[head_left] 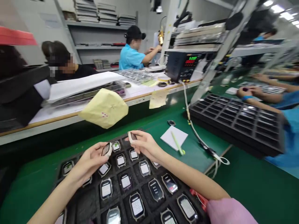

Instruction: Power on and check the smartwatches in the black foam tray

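My left hand (95,158) grips a smartwatch case (106,149) with a dark screen, lifted over the back of a black foam tray (87,205). Another pale-edged smartwatch case (132,137) is held between the thumb and fingers of my right hand (146,143), a little farther right and higher. Beneath both hands, the tray's pockets carry several strapless watches, many with lit white screens, such as a watch (136,206) near the front. A watch with a green patch on its screen (116,146) lies between my hands.
A white notepad (171,137) with a green pen (177,142) lies right of the tray, a small dark ring-shaped part (171,123) behind it. A cable (196,133) crosses the bench beside a black compartment tray (235,121). Yellow paper (105,107) hangs from the shelf; co-workers sit beyond.
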{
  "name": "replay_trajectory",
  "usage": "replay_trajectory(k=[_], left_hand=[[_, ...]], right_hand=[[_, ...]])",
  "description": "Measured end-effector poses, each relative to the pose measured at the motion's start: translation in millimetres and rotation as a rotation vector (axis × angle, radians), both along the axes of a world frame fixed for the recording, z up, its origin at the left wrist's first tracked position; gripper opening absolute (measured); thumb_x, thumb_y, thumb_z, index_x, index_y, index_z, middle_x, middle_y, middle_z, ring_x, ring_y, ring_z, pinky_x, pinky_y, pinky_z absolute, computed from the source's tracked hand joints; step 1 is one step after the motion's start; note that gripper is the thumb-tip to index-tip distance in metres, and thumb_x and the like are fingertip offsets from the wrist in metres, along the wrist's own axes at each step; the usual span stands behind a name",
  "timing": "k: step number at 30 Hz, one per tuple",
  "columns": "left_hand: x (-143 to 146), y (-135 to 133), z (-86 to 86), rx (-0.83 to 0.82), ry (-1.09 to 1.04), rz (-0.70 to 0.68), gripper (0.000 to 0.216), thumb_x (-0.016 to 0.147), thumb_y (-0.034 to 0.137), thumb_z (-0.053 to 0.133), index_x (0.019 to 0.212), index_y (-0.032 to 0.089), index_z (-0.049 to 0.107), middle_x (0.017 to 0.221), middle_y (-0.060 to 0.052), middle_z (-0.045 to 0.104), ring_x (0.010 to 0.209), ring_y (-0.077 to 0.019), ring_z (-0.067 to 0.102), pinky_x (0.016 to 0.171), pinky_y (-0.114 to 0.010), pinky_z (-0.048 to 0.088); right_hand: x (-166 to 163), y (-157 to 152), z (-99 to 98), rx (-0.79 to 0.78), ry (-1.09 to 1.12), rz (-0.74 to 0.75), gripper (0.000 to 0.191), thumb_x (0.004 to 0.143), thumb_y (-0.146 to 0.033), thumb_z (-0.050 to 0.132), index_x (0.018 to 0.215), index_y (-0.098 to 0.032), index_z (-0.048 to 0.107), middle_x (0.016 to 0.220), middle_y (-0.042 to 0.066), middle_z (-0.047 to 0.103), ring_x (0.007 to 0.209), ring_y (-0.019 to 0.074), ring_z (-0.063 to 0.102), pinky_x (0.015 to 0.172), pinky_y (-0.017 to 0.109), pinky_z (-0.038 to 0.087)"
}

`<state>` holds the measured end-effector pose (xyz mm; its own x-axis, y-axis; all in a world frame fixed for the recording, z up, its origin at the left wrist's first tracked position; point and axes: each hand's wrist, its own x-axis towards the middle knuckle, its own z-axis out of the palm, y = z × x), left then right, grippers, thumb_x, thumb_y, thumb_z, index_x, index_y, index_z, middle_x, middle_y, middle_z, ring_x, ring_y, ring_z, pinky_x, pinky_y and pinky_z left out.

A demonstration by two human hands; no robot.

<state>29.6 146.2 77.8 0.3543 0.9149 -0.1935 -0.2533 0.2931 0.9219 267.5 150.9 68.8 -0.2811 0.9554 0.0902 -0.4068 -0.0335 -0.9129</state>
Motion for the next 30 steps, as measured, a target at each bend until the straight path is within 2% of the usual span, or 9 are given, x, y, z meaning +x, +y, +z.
replay_trajectory(k=[3,7,11,14,16,19,24,28,30], left_hand=[[-8.8,-22.9,9.6,-0.017,-0.048,0.001,0.041,0.059,0.014,0.080,0.096,0.018,0.064,0.099,-0.009,0.069,0.075,-0.0139,0.058,0.067,-0.022,0.045],[-13.2,-37.7,13.0,-0.008,-0.126,-0.014,0.040,0.060,0.009,0.069,0.098,0.019,0.061,0.095,-0.008,0.067,0.080,-0.0167,0.056,0.069,-0.025,0.043],[-11.2,-41.9,8.5,0.023,-0.073,0.082,0.058,0.056,0.002,0.058,0.112,0.020,0.060,0.086,-0.001,0.061,0.073,-0.0125,0.052,0.061,-0.021,0.039],[-9.2,-43.3,4.7,0.032,-0.126,0.075,0.066,0.057,0.001,0.057,0.120,0.022,0.057,0.093,-0.002,0.061,0.087,-0.0161,0.056,0.072,-0.024,0.044],[-7.9,-44.5,4.0,0.035,-0.224,0.026,0.064,0.060,0.004,0.059,0.122,0.022,0.055,0.099,-0.005,0.061,0.095,-0.0212,0.059,0.079,-0.030,0.047],[-5.6,-46.6,5.2,0.061,-0.296,0.000,0.054,0.071,0.008,0.059,0.123,0.021,0.053,0.102,-0.007,0.060,0.090,-0.0215,0.062,0.074,-0.033,0.051],[-2.0,-48.7,3.4,0.208,-0.198,0.042,0.034,0.092,0.023,0.053,0.126,0.021,0.048,0.097,-0.007,0.060,0.084,-0.0187,0.063,0.070,-0.031,0.053],[-1.7,-47.1,-0.7,0.261,-0.138,0.053,0.029,0.095,0.027,0.049,0.123,0.019,0.049,0.090,-0.006,0.060,0.075,-0.0156,0.062,0.061,-0.025,0.052],[-2.4,-46.4,0.1,0.249,-0.165,0.059,0.029,0.094,0.025,0.050,0.123,0.019,0.049,0.090,-0.005,0.059,0.075,-0.0156,0.062,0.062,-0.025,0.052]], right_hand=[[-14.8,-15.5,14.2,0.026,-0.038,0.070,0.049,0.073,-0.019,0.079,0.116,-0.017,0.055,0.090,0.006,0.069,0.049,0.0096,0.059,0.038,0.017,0.046],[-28.1,-29.7,28.6,0.080,-0.169,0.093,0.049,0.075,-0.016,0.076,0.119,-0.020,0.054,0.086,0.004,0.067,0.053,0.0116,0.062,0.040,0.017,0.049],[-35.8,-32.3,26.5,0.109,-0.204,0.048,0.036,0.084,-0.022,0.066,0.118,-0.019,0.056,0.089,0.006,0.068,0.053,0.0124,0.062,0.038,0.018,0.046],[-38.9,-30.8,20.9,0.109,-0.240,-0.031,0.025,0.090,-0.028,0.060,0.113,-0.019,0.058,0.088,0.007,0.069,0.046,0.0111,0.059,0.035,0.017,0.041],[-40.1,-29.7,19.1,0.111,-0.274,-0.072,0.022,0.091,-0.030,0.061,0.109,-0.019,0.059,0.082,0.006,0.070,0.042,0.0098,0.056,0.034,0.017,0.037],[-40.2,-28.8,19.1,0.122,-0.310,-0.106,0.021,0.091,-0.030,0.062,0.107,-0.018,0.061,0.078,0.005,0.069,0.041,0.0094,0.055,0.035,0.017,0.037],[-35.9,-29.9,17.0,0.162,-0.268,-0.049,0.023,0.096,-0.034,0.054,0.111,-0.020,0.062,0.092,0.009,0.070,0.048,0.0133,0.060,0.038,0.021,0.042],[-32.7,-33.8,15.4,0.207,-0.278,-0.015,0.023,0.097,-0.033,0.052,0.115,-0.022,0.062,0.095,0.008,0.070,0.050,0.0139,0.060,0.041,0.023,0.044],[-31.6,-36.2,16.2,0.213,-0.293,0.007,0.024,0.097,-0.032,0.051,0.117,-0.023,0.061,0.092,0.007,0.070,0.052,0.0149,0.061,0.043,0.024,0.046]])
